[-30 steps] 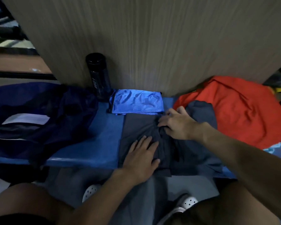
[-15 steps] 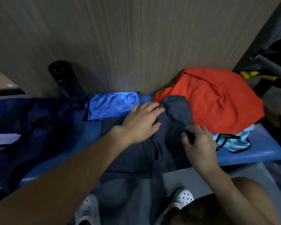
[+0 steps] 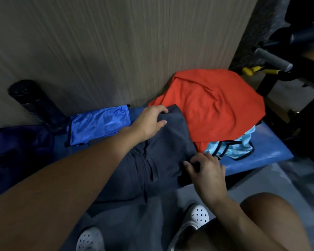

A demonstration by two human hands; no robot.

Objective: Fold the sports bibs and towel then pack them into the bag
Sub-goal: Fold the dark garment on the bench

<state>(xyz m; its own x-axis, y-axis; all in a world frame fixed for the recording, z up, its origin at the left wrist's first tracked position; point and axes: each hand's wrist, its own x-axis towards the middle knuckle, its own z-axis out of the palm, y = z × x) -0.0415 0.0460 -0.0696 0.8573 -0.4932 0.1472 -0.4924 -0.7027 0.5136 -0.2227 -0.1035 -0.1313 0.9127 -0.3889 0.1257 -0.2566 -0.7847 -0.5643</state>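
The grey cloth (image 3: 163,151) (I take it for the towel, though a seam or cord down its middle leaves some doubt) lies spread across the blue table (image 3: 261,154). Its near edge hangs over the front and its far right corner runs up against the orange bib (image 3: 212,105).

The left hand (image 3: 150,120) has its grip curled over that far corner, fingers and thumb pinching a fold of the fabric. The right hand (image 3: 205,169) pinches the near right edge in the same way, just beside the pale blue bib (image 3: 230,149), which sticks out from under the orange one.

The cloth looks soft, limp and fairly light, and it already rumples where it is gathered. It should not hold a crease unless it is pressed flat, and it will likely sag between the two hands when lifted. Corners and edges are the sensible places to take hold, kept taut so the fold lands square.

A bright blue bib (image 3: 100,124) lies folded at the back of the table. It looks shiny and may slide about when stacked. The dark bag (image 3: 16,147) sits well to the left, past a black bottle (image 3: 36,104).
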